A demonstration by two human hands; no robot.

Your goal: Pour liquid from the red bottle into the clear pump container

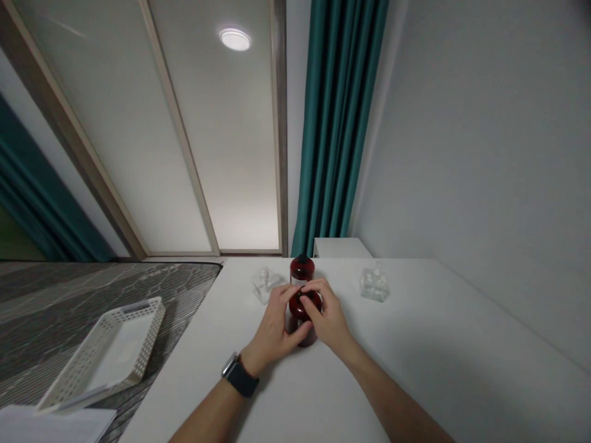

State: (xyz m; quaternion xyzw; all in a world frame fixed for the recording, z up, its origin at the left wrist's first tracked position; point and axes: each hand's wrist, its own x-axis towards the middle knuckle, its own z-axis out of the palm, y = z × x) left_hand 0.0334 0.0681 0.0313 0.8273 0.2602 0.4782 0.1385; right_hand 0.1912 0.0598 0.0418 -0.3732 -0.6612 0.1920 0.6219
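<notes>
A dark red bottle (pixel 299 311) stands upright on the white table (pixel 314 394) between my hands. My left hand (pixel 279 323), with a watch on its wrist, is wrapped round the bottle's left side. From the right, my right hand (pixel 329 320) has its fingers closed at the dark cap (pixel 301 290) on top. The cap is partly covered by the fingers. Just behind stands a second dark red bottle (pixel 302 268) with a black top and a pale label.
Crumpled clear plastic (pixel 266 283) lies left of the bottles, and another clear crumpled piece (pixel 375 283) lies to the right. A white perforated basket (pixel 152 329) sits left of the table, near white sheets (pixel 55 423). A wall (pixel 484 154) borders the right side.
</notes>
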